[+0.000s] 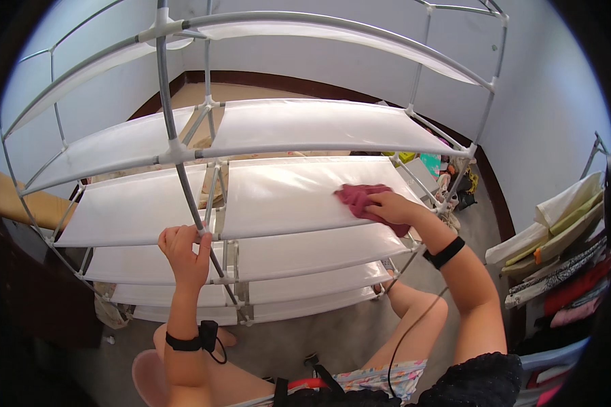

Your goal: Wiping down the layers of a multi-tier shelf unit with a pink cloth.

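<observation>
My right hand [394, 207] holds a dark pink cloth [359, 199] against the right part of a white fabric shelf [285, 191]. That shelf belongs to a rack of grey metal tubes with white plastic joints. At the rack's middle upright [181, 178], my left hand [186, 246] grips the tube and joint at the front edge of the same shelf level. Above is another white fabric shelf [326, 124], and several more fabric tiers lie below. The palm side of my left hand is hidden.
Clothes [555, 259] hang along the right side. Shoes and boxes [427, 173] lie on the floor behind the rack's right end. A dark cabinet [40, 285] stands at the left. A pink stool edge [150, 376] shows beside my leg, and a cable [412, 330] runs past my right knee.
</observation>
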The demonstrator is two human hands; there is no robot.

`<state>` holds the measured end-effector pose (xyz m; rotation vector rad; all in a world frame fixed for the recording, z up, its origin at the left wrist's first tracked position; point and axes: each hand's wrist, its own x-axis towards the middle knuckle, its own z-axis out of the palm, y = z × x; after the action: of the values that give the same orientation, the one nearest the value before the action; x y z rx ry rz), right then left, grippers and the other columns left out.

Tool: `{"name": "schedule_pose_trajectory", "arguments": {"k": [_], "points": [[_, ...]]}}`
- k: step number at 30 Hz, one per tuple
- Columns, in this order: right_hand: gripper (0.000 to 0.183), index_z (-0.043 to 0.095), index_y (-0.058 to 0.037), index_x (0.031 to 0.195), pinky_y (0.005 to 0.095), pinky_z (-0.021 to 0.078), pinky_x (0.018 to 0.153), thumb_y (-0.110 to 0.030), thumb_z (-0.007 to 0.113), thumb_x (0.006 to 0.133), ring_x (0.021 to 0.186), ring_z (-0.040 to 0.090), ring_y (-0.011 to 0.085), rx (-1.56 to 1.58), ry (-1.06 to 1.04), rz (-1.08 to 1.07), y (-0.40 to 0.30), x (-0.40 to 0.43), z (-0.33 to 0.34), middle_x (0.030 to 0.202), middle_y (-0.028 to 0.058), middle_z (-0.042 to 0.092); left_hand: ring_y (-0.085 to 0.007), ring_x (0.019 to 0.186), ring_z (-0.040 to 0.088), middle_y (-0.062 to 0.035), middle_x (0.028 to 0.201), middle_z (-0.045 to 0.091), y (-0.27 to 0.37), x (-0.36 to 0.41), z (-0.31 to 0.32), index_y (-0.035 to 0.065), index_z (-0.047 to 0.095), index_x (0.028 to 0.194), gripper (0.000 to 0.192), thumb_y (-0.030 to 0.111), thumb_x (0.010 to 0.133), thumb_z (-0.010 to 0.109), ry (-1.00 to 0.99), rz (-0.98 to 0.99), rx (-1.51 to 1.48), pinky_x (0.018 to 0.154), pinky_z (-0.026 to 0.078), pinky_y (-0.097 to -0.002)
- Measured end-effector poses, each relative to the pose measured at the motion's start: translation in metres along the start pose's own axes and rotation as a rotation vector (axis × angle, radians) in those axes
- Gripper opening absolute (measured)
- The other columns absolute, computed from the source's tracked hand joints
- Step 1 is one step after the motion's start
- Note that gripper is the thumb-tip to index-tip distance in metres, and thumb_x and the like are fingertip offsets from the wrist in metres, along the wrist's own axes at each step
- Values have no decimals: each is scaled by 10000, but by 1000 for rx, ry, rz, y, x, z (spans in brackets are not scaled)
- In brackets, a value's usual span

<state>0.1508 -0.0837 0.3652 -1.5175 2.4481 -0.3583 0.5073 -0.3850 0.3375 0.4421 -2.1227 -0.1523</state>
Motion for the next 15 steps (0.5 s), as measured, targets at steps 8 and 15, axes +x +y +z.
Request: {"name": "schedule_pose_trajectory", "arguments": {"k": [8, 15], "points": [[645, 343, -43, 1472, 436, 301, 1152, -423, 486, 971, 1361, 403, 421, -201, -190, 228, 89, 78, 4, 1532, 298, 280, -224, 882, 506, 2, 724, 560, 1, 3, -7, 82, 685, 975, 156, 171, 849, 671, -8, -24, 2, 993, 273, -434], [751, 248, -84, 1519, 467, 297, 1148, -507, 469, 939, 1410, 349, 387, -408, -297, 504, 87, 150, -7, 1552, 267, 270, -226, 890, 498, -9, 742, 552, 2, 6, -3, 58, 690, 981, 181, 155, 829, 675, -12, -43, -23, 986, 271, -428]]}}
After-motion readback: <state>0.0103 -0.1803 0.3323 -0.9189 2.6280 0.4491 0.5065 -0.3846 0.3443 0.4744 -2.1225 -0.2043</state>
